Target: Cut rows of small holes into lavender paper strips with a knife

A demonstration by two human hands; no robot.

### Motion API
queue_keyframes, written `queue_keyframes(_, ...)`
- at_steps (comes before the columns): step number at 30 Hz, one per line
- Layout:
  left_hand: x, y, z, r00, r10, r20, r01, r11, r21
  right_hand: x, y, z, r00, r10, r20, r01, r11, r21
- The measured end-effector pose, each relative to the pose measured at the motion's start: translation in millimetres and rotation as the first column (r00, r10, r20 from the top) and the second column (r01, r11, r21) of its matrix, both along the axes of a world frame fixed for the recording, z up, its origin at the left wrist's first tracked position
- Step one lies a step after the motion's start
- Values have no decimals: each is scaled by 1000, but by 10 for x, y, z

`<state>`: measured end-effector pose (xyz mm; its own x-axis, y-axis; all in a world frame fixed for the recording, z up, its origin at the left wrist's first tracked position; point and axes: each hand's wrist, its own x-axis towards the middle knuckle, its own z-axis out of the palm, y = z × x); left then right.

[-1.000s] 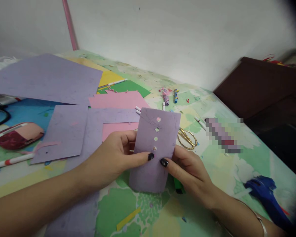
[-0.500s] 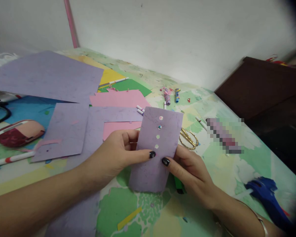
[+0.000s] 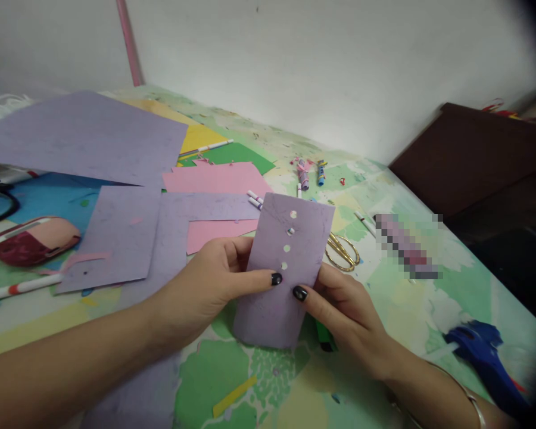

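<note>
- Green floral counter (image 3: 406,316): carried everything, layout unchanged over the last second.
- Large purple sheet (image 3: 89,137): lay at the far left, overlapping yellow and blue paper, static.
- Pink sheet (image 3: 218,177): sat beyond the hands, static.
- Purple card (image 3: 268,310): held up over the near middle of the counter. Only real change: its top edge tipped slightly right, bottom end about where it was. Couldn't tell if that end touched down.
- Left hand (image 3: 209,277): fingers behind the card, thumb across the front, same pinch as before.
- Right hand (image 3: 343,298): fingers behind the right edge, thumb on the face, also pinching. No regrip, no release.
- Blue tool (image 3: 482,357): lay at the right, untouched.
- Green thing (image 3: 324,336): poked out below the right hand. Held or just lying there, couldn't tell.
- Holes (image 3: 286,248): four in a column above the thumbs, all uncovered. My read: minor re-angling of the card, no new step on it.
</note>
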<state>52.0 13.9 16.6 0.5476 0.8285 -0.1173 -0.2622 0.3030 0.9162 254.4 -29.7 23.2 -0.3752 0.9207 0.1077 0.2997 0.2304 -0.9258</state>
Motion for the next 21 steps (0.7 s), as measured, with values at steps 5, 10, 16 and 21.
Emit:
queue_keyframes(5, 9, 5, -22, 1000, -6, 15, 5, 1000, 27, 5, 11, -19, 999, 5, -43, -6, 1000, -23)
queue_keyframes(10, 9, 5, 2, 998, 35, -50, -31, 997, 77, 10, 7, 4, 1000, 8, 26, -7, 999, -35)
queue_keyframes(16, 1, 21, 21, 991, 60, -120, -46, 992, 115, -3, -8, -9, 999, -2, 38, 3, 1000, -23)
queue_keyframes(21, -1, 30, 30, 991, 45, -127, -30, 993, 115, 30, 56, 11, 994, 60, 95, -68, 995, 79)
